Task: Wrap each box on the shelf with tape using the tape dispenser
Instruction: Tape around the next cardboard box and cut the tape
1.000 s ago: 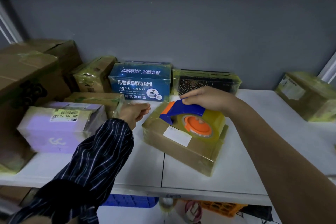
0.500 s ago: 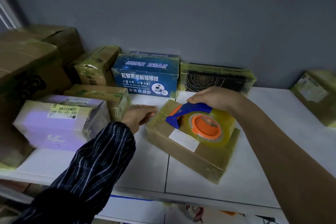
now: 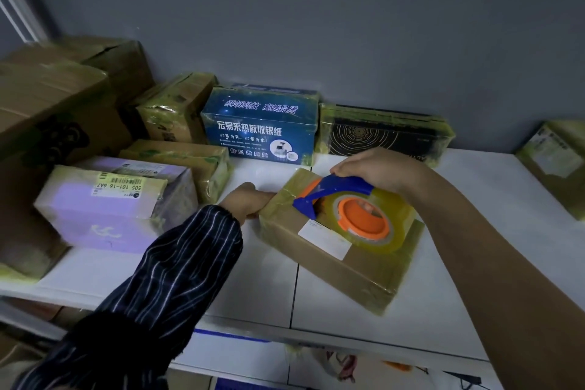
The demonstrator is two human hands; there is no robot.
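box (image 3: 332,263) left edge gripped by left hand (image 3: 250,203), likely to stop sliding on shelf (image 3: 459,294). tape dispenser (image 3: 351,209) handle clasped in right hand (image 3: 376,168), pressed on box top so tape sticks.

Shelf (image 3: 221,282): centre box (image 3: 329,263) lies before me, with the tape dispenser (image 3: 348,209) on its top, held in my right hand (image 3: 376,168); my left hand (image 3: 247,203) grips its left end. Further left, a labelled box (image 3: 110,209). Behind, a lettered box (image 3: 259,127) at the wall, a flat box (image 3: 383,133) to its right. Another box (image 3: 557,165) far right.
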